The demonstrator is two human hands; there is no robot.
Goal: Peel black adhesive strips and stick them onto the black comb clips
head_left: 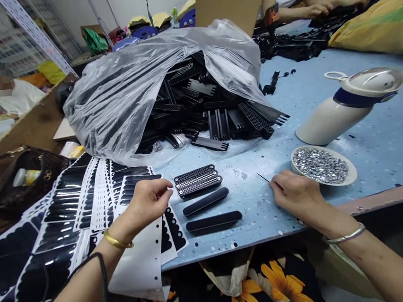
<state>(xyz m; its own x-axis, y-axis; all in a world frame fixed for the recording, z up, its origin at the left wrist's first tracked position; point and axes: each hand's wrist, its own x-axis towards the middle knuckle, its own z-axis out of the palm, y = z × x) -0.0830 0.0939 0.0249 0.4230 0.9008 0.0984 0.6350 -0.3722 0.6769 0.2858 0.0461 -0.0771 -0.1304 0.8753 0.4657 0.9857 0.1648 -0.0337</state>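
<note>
My left hand (151, 197) hovers over the sheets of black stickers (98, 194), thumb and fingertips pinched together; whatever they may hold is too small to make out. To the right, my right hand (294, 192) grips a thin dark pointed tool (263, 178) beside a white bowl (350, 174) of small shiny metal pieces (320, 164). Between the hands lie black patterned pieces (197, 181) side by side, with two smooth black strips (206, 202) in front of them.
A large clear plastic bag (118, 102) spills black comb-like parts (216, 121) at the back. A white bottle (333, 114) stands at the right. Another person's hands (318, 10) work at the far right. A brown handbag (15, 181) lies at the left.
</note>
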